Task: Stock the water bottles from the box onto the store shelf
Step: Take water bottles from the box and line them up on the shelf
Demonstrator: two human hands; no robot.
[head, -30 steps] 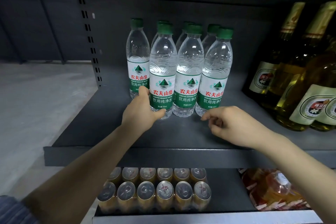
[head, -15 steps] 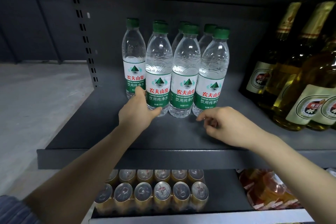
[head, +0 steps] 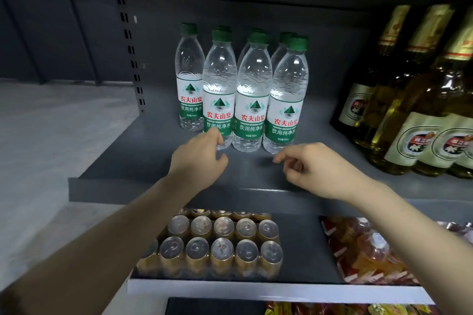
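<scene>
The water bottles (head: 240, 89) are grouped upright on the shelf (head: 153, 161), set back from its front edge and nearer its left end, three in the front row with more behind and one further left. Nothing is grasped by either hand. The left hand (head: 198, 161) is held just in front of the front-left bottle (head: 218, 94), fingers loosely curled, fingertips at the bottle's base; contact cannot be told. The right hand (head: 314, 171) is held over the shelf just before the front-right bottle (head: 288, 100), loosely curled and empty. Beer bottles (head: 419, 110) are stood toward the shelf's right end. Cans (head: 217, 243) are packed on the shelf below.
</scene>
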